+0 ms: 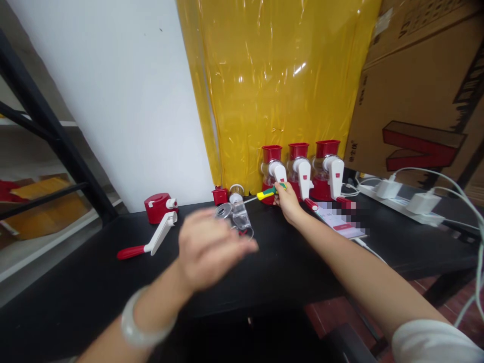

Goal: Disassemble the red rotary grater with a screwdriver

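My right hand (289, 204) grips a screwdriver (269, 192) by its green and yellow handle, its thin shaft pointing left. It is in front of the leftmost of three red and white rotary graters (272, 154). My left hand (207, 249) hangs over the black table, smeared by motion; its fingers look curled but what they hold, if anything, does not show. Just behind it lie clear plastic grater parts (241, 218), partly covered by the hand. A metal grating drum (236, 190) and a small red part (220, 195) stand behind those.
At the left are a red grater base (156, 214) and a white crank (161, 234) with a red handle. A lit phone (342, 222) lies by my right forearm, a power strip (401, 204) with cables beyond. A cardboard box (419, 91) and yellow sheet (276, 75) stand behind.
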Motion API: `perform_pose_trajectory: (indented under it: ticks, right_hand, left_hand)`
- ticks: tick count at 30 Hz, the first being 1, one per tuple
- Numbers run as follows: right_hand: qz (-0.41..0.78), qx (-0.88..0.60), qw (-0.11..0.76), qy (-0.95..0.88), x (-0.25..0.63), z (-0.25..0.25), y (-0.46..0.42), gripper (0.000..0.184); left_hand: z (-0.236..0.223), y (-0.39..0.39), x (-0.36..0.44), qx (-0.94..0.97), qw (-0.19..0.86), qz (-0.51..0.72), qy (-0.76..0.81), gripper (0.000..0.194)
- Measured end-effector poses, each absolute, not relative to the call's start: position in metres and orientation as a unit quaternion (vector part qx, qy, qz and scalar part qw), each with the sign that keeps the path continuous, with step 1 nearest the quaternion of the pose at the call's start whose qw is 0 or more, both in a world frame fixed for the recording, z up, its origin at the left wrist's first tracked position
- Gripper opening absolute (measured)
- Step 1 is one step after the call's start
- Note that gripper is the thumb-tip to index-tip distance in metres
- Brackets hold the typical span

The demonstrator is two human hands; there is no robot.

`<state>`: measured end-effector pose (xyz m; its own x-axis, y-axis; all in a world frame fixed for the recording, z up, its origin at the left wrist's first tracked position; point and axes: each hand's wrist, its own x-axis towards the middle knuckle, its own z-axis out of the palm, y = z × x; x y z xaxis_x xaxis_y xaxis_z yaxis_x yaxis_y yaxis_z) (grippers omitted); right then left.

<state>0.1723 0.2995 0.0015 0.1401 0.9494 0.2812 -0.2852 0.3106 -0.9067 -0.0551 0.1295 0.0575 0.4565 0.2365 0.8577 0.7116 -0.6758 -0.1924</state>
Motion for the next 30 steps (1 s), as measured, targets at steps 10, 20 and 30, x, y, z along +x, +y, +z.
perform_pose_trajectory:
  ticks: [10,20,30]
  right_hand:
    - [0.468,-0.369,0.663,-0.452,0.172,0.0,0.301,0.029]
    - [0.489,-0.367,0.672,-0.419,0.172,-0.006,0.303,0.029]
    - [0.455,-0.35,0.67,-0.471,0.175,-0.008,0.306,0.045]
  left_hand:
    - [0.056,0.228,-0.149,-0.818,0.065,-0.338,-0.461,0.054]
    - [0.026,0.22,-0.133,-0.83,-0.195,-0.249,-0.46,0.05]
    - [0.023,0.218,-0.129,-0.792,-0.291,-0.27,-0.464,0.056]
